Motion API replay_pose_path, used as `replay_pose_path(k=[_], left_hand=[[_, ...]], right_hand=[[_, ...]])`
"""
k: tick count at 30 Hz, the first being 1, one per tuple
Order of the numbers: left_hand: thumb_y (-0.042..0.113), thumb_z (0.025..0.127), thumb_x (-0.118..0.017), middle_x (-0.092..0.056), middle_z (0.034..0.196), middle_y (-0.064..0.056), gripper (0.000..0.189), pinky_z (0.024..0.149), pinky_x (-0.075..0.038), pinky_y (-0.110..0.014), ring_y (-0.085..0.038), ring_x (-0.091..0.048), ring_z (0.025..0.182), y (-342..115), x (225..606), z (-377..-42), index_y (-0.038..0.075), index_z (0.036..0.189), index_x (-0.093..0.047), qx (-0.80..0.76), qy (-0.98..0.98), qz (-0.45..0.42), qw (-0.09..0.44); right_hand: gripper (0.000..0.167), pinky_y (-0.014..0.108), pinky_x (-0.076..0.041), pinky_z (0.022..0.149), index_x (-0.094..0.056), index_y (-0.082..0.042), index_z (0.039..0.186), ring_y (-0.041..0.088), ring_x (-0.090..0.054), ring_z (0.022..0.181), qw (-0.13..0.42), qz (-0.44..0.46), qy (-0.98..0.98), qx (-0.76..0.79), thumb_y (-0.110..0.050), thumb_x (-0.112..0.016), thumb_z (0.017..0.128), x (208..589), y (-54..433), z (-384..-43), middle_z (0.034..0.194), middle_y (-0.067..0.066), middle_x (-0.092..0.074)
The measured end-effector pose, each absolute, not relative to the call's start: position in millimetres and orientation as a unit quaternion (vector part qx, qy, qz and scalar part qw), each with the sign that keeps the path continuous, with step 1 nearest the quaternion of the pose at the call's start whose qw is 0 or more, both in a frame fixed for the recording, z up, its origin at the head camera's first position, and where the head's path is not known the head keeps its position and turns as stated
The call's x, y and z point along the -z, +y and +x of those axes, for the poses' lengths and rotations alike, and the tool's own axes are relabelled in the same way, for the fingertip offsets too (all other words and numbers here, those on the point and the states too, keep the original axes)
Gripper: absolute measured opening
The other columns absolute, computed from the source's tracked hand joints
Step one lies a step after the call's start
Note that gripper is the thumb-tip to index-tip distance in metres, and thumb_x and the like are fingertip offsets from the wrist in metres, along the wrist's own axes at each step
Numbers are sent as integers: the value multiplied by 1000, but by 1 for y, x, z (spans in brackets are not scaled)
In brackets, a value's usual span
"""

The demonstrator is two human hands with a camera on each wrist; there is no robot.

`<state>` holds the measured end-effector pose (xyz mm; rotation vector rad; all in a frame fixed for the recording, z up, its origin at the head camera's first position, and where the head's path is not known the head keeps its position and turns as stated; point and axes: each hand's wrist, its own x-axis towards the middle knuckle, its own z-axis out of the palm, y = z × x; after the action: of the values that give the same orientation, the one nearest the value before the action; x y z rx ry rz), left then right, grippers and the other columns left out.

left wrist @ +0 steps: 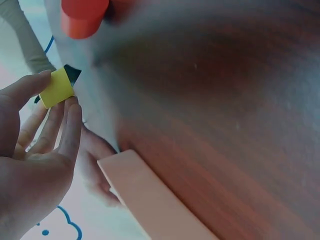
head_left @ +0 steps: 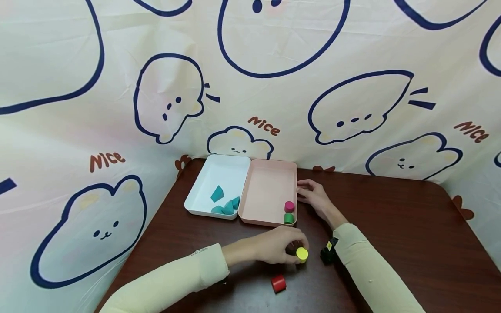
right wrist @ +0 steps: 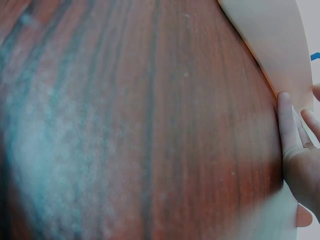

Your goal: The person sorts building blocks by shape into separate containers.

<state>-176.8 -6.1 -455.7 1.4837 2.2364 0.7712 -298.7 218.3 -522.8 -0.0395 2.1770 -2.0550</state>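
Observation:
Between thumb and fingertips, my left hand [head_left: 275, 245] pinches a yellow cylinder block [head_left: 302, 255], held in front of the pink tray [head_left: 270, 180]. The same yellow block [left wrist: 56, 89] shows its side in the left wrist view. A red cylinder block [head_left: 278, 284] lies on its side on the table, nearer to me. My right hand [head_left: 316, 199] touches the outer right wall of the pink tray with its fingers extended. In that tray's front right corner are a magenta block [head_left: 289, 206] and a green block [head_left: 288, 218].
A white tray [head_left: 197, 206] adjoins the pink one on the left and holds several teal angular blocks [head_left: 217, 194]. Behind both, a printed cloth [head_left: 289, 108] hangs at the back of the dark wooden table [head_left: 407, 234]. A black device [head_left: 328, 251] is by my right sleeve.

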Motion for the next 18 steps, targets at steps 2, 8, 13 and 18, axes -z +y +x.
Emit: replay_pose_path(k=[2, 8, 13, 18], left_hand=[[19, 98, -80, -66, 114, 8, 26, 93, -51, -16, -3, -61, 102, -9, 452, -178, 16, 121, -69, -274, 792, 516, 180], [18, 97, -80, -66, 115, 9, 28, 93, -53, -18, -6, -65, 102, -17, 442, -181, 17, 122, -69, -280, 799, 498, 185], [18, 98, -79, -65, 114, 9, 26, 92, -55, -19, -5, -66, 103, -20, 437, -185, 16, 121, -68, -282, 806, 493, 167], [17, 97, -80, -65, 112, 9, 26, 92, -56, -22, -8, -67, 103, -21, 435, -188, 16, 121, -68, -282, 807, 493, 160]], right_hand=[[40, 38, -60, 94, -52, 6, 144, 22, -69, 112, 73, -15, 726, 684, -10, -61, 108, 523, 219, -299, 137, 29, -60], [42, 37, -59, 96, -52, 6, 145, 19, -70, 110, 74, -22, 731, 679, -12, -62, 109, 525, 221, -299, 137, 29, -60], [45, 35, -59, 95, -51, 6, 146, 21, -69, 113, 80, -22, 725, 684, -14, -63, 108, 525, 221, -299, 140, 30, -58], [44, 33, -60, 94, -51, 6, 147, 20, -69, 113, 83, -17, 722, 687, -13, -62, 108, 525, 222, -300, 139, 28, -58]])
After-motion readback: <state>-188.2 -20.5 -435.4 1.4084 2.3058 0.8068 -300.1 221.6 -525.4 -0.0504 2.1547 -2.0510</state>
